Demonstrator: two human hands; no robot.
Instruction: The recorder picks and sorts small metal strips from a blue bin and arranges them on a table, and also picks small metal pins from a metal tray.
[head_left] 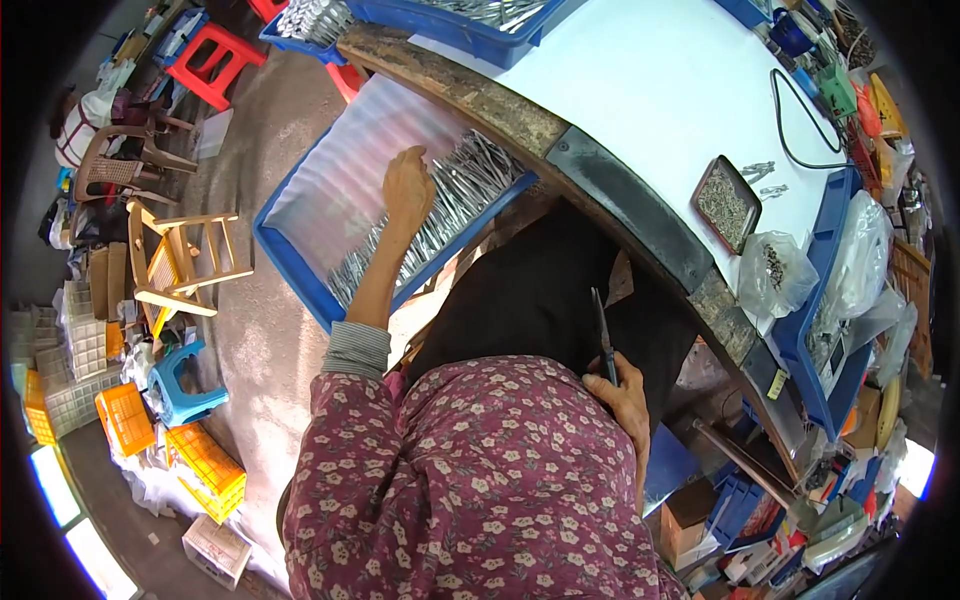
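Note:
My left hand (408, 192) is over a blue tray (292, 278) to the left of my lap. Its fingers are bent together at the edge of a translucent plastic sheet (345, 165) and seem to pinch it. That sheet covers the far left part of the tray. Along the tray's near right side, many slim silvery metal pieces (455, 205) lie bare in a dense row. Close to my lap, my right hand (626, 398) is closed around a slim, pointed metal tool (603, 330). The tool's tip points away from me; its exact kind is unclear.
A white-topped worktable (640, 90) with a worn wooden edge curves past my right. It bears a small dark tray of tiny parts (727, 205), a clear bag (778, 272) and blue bins. Left on the floor stand a wooden folding chair (185, 262), a blue stool (185, 385) and yellow crates.

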